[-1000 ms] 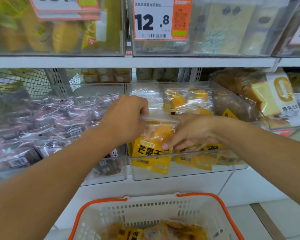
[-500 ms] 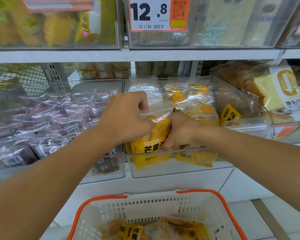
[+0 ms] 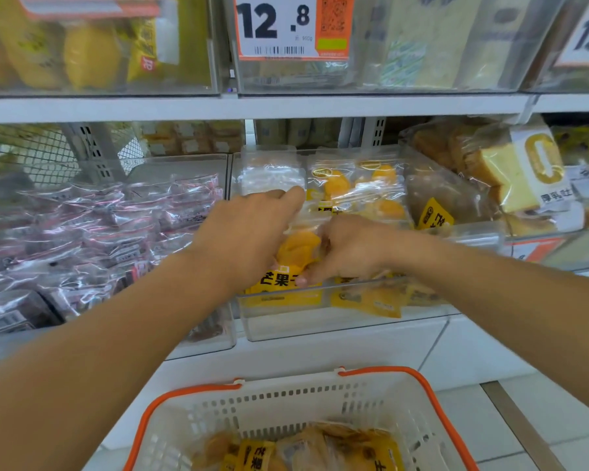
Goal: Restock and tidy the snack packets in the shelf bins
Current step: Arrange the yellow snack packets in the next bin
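Above bin (image 3: 320,328) | price tag (image 3: 293,27) "12.8"; mango packet (image 3: 296,253) "芒果"

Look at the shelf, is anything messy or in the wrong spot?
Yes. One yellow mango packet leans tilted against the right wall of the clear bin, not stacked with the others. At the bin's front, flat packets lie jumbled at angles. Both hands, left and right, are in that bin.
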Demonstrator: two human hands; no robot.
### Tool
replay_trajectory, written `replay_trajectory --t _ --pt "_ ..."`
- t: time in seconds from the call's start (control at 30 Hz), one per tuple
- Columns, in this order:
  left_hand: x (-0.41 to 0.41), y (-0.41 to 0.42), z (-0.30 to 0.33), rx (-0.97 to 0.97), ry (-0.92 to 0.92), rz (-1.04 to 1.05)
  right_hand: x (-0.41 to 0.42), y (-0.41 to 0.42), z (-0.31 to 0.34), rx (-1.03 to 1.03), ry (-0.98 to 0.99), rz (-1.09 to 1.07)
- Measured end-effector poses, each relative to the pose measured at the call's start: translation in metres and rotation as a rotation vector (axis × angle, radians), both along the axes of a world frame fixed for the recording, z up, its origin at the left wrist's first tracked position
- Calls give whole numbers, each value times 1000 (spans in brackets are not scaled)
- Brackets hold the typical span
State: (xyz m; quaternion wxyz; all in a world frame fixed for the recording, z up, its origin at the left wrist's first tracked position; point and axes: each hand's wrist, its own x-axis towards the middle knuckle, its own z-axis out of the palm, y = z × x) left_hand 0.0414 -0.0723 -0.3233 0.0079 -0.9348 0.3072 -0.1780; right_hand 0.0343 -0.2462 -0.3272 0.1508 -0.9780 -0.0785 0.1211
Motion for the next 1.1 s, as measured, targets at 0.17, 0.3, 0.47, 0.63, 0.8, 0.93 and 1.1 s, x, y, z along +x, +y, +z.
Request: replay_trajectory --t 0.17,0.3,0.47,0.63,0.8,0.93,1.1 --pt "1 7 0 -85 63 -33 -33 -52 79 -145 -156 71" --pt "6 8 -1 -106 62 -24 -39 -96 73 -561 53 -4" --pt "10 10 -1 -104 90 -50 -41 -91 78 -240 -308 156" --pt "12 19 6 -147 211 -127 -30 -33 44 97 -383 278" --pt "9 29 10 -422 329 -184 -11 0 14 410 -485 247" --pt "8 24 7 -227 259 -99 -2 -11 31 1032 -463 -78" --pt "10 19 5 -131 215 -68 23 -51 5 38 -127 -302"
